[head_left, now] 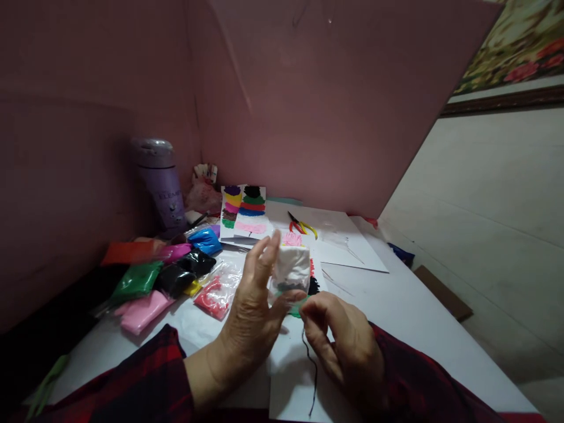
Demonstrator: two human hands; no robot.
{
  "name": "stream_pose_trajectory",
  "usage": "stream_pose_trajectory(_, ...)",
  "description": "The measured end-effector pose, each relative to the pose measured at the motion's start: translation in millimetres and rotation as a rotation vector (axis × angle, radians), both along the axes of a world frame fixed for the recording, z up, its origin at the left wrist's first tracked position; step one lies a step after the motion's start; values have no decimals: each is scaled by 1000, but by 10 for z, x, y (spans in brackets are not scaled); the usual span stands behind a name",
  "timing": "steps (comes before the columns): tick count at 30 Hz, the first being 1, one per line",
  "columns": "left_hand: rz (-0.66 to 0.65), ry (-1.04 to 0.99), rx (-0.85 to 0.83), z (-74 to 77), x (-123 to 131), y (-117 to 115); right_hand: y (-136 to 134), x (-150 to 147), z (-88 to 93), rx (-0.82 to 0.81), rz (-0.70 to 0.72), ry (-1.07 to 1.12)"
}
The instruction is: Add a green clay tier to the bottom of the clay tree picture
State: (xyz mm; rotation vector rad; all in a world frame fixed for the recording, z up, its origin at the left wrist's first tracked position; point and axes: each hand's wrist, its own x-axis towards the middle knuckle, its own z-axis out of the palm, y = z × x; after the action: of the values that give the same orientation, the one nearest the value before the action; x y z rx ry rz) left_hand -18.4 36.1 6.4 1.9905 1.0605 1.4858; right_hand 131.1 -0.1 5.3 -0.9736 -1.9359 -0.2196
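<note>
My left hand (249,308) is raised at the middle, its fingers and thumb around a small clear plastic bag of white clay (292,267). Close to the bag's lower edge, the fingers of my right hand (341,338) are pinched together. Whether they grip the plastic or something thin is hidden. A thin dark strand (315,370) runs down from below those fingertips over white paper (286,382). Partly covered by the bag, a card with colour patches (314,285) shows pink, red, black and green.
To the left lie several bags of coloured clay, among them a green one (137,280) and a pink one (145,310). Behind stand a purple bottle (162,191) and a colour chart (244,211). Red-and-yellow-handled pliers (302,226) rest on white sheets (368,249). A pink partition (308,106) encloses the back.
</note>
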Motion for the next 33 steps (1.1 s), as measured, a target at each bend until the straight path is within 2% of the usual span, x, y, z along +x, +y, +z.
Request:
stream_pose_trajectory(5,-134,37,67,27,-22,-11,-39,3,3,-3,3,-41)
stream_pose_trajectory(9,-151,-4,118,10,-10,31,-29,-9,-6,34,36,-47)
stream_pose_trajectory(14,-251,-65,124,30,-2,48,1,-20,-52,94,64,-36)
stream_pose_trajectory(17,-239,-84,125,47,6,36,-22,-10,-57,73,75,-62)
stream_pose_trajectory(21,-238,-105,67,38,21,13,-59,4,-60,27,73,-137)
stream_pose_trajectory(28,-270,-196,-189,53,21,-22,-40,9,-28,28,38,-117)
stream_pose_trajectory(33,-295,-194,-191,59,8,-17,-23,17,-18,29,87,-108)
